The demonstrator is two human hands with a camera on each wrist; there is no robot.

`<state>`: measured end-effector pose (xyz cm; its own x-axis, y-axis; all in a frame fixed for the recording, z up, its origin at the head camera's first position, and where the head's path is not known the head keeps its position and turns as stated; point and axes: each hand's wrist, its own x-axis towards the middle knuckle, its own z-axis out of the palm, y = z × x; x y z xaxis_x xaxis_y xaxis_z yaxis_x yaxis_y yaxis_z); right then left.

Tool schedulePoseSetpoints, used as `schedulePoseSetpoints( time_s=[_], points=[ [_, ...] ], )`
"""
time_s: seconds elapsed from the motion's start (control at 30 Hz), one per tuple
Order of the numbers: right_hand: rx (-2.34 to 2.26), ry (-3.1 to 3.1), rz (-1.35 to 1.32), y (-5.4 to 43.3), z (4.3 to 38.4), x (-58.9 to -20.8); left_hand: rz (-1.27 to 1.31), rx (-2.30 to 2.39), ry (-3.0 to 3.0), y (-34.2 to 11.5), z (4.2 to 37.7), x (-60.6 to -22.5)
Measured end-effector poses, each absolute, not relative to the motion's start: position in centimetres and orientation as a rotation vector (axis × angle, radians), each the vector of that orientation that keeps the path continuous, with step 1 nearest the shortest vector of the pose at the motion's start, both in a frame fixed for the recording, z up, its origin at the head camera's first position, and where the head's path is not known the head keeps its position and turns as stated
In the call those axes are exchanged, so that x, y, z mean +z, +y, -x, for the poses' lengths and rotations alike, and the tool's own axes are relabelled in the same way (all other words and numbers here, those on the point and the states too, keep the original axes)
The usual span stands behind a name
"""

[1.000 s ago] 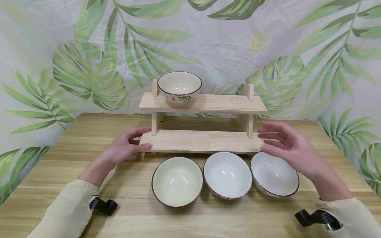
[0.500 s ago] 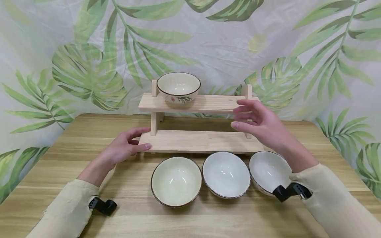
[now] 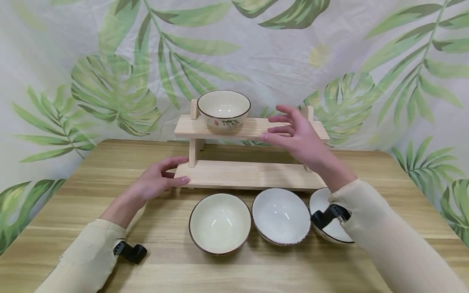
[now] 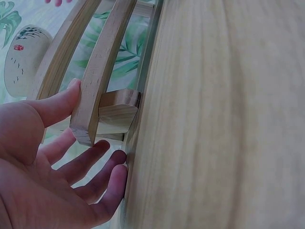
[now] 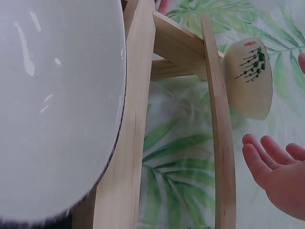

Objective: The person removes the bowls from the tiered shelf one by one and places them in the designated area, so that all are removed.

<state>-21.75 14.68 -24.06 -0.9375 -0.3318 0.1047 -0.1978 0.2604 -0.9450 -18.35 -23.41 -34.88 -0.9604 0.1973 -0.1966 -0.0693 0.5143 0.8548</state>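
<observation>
A two-tier wooden rack (image 3: 227, 175) stands on the table. My left hand (image 3: 159, 179) holds the left end of its lower board, thumb on top and the other fingers around the end and below, as the left wrist view shows. On the upper board's left part sits a cream bowl (image 3: 223, 110) with a dark rim and a painted green and red pattern. My right hand (image 3: 293, 132) hovers over the upper board, right of this bowl, fingers spread and holding nothing. In the right wrist view its fingers (image 5: 267, 157) are apart from the painted bowl (image 5: 250, 78).
In front of the rack, a cream bowl (image 3: 220, 224), a white bowl (image 3: 281, 215) and another white bowl (image 3: 335, 230) form a row on the wooden table (image 3: 165, 268). My right forearm partly covers the rightmost one. A leaf-print cloth (image 3: 275, 53) hangs behind.
My right hand has left the lower board's right end and moved up and left, to beside the bowl on the upper board. My left hand has stayed at the rack's left end.
</observation>
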Motion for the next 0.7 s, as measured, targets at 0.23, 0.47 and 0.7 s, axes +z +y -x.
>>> schedulePoseSetpoints(
  time_s=[0.23,0.47,0.7],
  points=[
    [-1.755,2.419,0.510,12.4,23.1,-24.0,-0.111,1.424,2.483,-23.4,18.5,-34.9],
    [-1.735,2.411,0.492,10.3,24.3,-23.8,-0.097,1.425,2.482,-23.5,18.5,-35.1],
    [-1.757,2.408,0.451,8.4,25.2,-24.2,-0.098,1.423,2.477,-23.5,18.5,-35.0]
  ],
)
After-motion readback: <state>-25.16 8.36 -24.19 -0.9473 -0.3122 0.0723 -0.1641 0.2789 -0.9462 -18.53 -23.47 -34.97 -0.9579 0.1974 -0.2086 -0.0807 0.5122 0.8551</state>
